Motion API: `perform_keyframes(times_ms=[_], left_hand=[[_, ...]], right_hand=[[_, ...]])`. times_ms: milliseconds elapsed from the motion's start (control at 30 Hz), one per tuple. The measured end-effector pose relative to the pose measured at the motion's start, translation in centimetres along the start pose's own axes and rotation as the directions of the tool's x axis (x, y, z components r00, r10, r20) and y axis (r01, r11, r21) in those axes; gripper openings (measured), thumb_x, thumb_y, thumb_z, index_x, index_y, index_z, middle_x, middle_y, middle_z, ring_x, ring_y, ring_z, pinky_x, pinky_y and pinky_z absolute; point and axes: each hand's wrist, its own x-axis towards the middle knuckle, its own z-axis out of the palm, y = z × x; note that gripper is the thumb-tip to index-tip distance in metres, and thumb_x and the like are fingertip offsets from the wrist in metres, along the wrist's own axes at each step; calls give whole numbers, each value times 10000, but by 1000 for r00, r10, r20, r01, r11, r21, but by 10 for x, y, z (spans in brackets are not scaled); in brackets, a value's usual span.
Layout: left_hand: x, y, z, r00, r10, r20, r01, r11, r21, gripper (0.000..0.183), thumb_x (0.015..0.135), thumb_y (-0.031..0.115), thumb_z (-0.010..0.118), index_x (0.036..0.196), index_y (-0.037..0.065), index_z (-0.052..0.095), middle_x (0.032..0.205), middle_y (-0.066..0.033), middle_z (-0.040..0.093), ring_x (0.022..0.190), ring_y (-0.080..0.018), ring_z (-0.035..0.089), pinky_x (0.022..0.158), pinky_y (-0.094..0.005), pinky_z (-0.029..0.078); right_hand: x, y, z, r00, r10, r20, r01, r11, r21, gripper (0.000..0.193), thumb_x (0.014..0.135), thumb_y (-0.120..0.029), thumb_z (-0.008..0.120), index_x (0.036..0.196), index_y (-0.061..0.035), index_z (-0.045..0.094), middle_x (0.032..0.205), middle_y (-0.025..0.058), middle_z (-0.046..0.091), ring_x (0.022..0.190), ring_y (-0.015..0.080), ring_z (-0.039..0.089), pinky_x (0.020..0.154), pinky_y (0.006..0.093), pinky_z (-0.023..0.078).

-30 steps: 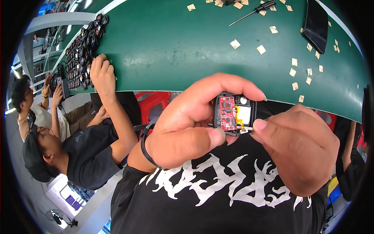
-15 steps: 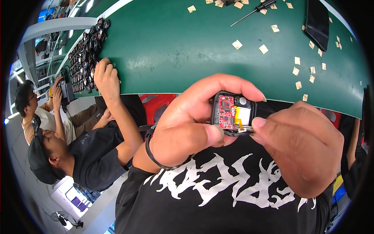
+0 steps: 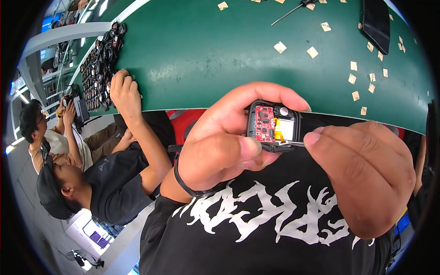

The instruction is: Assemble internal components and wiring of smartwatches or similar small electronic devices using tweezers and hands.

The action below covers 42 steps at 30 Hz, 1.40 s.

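Note:
My left hand (image 3: 215,142) is closed around a small black square device housing (image 3: 296,128), thumb on its near-left edge and index finger curled along the far side. Inside the open housing sit a red circuit board (image 3: 264,123), a white rectangular part (image 3: 286,127) and a yellow flex ribbon (image 3: 277,130). My right hand (image 3: 366,169) pinches thin metal tweezers (image 3: 295,144) between thumb and fingers. Their tips reach the housing's near edge, just below the ribbon. The far end of the tweezers is hidden in my palm.
Across the green table (image 3: 197,55) lie several small cream paper squares (image 3: 312,52), a screwdriver (image 3: 288,16) and a black flat slab (image 3: 376,27). Rows of black corded devices (image 3: 98,73) fill its left end. A co-worker's hand (image 3: 126,94) rests beside them; another person sits farther left.
My right hand has drawn slightly right, and more of the tweezers shows. The housing has risen slightly in view, still in my left hand.

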Motion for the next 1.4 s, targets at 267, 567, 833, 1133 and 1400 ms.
perform_keyframes(times_ms=[267,567,833,1133,1400], left_hand=[[4,-8,3,999,45,-26,-44,999,24,715,837,189,633,1412,-113,334,1010,-133,579,690,-90,491,609,-221,431],[0,-2,6,999,29,-38,-26,997,76,714,827,197,628,1408,-108,347,991,-114,571,692,-83,486,604,-208,417],[-1,0,13,993,2,-121,13,992,122,710,805,175,600,1413,-92,350,971,-97,567,690,-76,469,600,-204,406],[-2,6,28,970,-31,-242,91,966,242,713,717,158,570,1373,-66,407,1153,-123,588,732,-86,531,628,-220,440],[-2,11,24,975,-89,-205,147,945,290,715,716,184,593,1366,-59,420,1191,-120,579,796,-90,559,650,-236,452]], right_hand=[[-5,2,8,994,-77,-81,80,996,29,291,652,22,739,929,108,711,820,203,686,586,233,621,497,292,480],[5,-7,8,999,-7,-39,9,998,55,299,641,-1,747,924,91,720,796,183,676,578,227,605,488,288,471],[4,-3,7,999,-35,-11,36,996,81,288,643,-46,734,904,76,729,793,170,676,570,225,601,468,287,459],[6,6,4,969,-247,-22,246,968,-52,289,644,-58,713,897,82,726,802,180,677,577,228,597,456,285,441],[5,2,-8,986,-154,62,157,987,-44,286,645,-56,723,895,82,713,798,193,678,573,222,591,448,284,435]])
